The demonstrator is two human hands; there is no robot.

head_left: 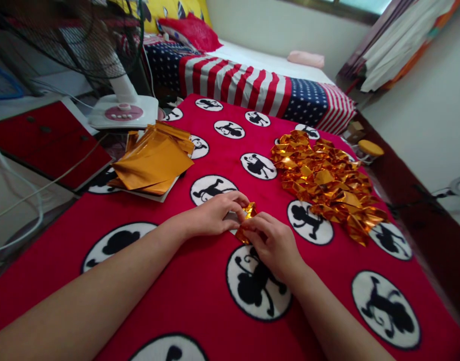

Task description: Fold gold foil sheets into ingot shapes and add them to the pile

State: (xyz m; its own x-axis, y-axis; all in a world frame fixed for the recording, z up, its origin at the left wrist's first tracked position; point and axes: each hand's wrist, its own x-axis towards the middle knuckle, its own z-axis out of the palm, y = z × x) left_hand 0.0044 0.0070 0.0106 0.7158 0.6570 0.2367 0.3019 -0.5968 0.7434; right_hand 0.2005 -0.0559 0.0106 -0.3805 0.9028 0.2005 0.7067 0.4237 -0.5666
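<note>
Between my two hands, low over the red cloth point(199, 301), is a small piece of folded gold foil paper point(249, 210). My left hand point(224, 213) pinches its upper left side, thumb and fingers curved round it. From the lower right, my right hand point(273, 238) has thumb and fingertips closed on the same piece. Much of the foil is hidden by my fingers. Flat gold foil sheets point(154, 160) lie in a loose stack to the left. A heap of folded gold foil pieces point(323, 175) spreads over the cloth on the right.
A white-based fan point(124, 111) stands at the left beside a red drawer cabinet point(41, 140) with cords. Behind the table is a bed point(237, 82) with a flag-patterned cover. A yellow-topped stool point(370, 148) sits past the right table edge.
</note>
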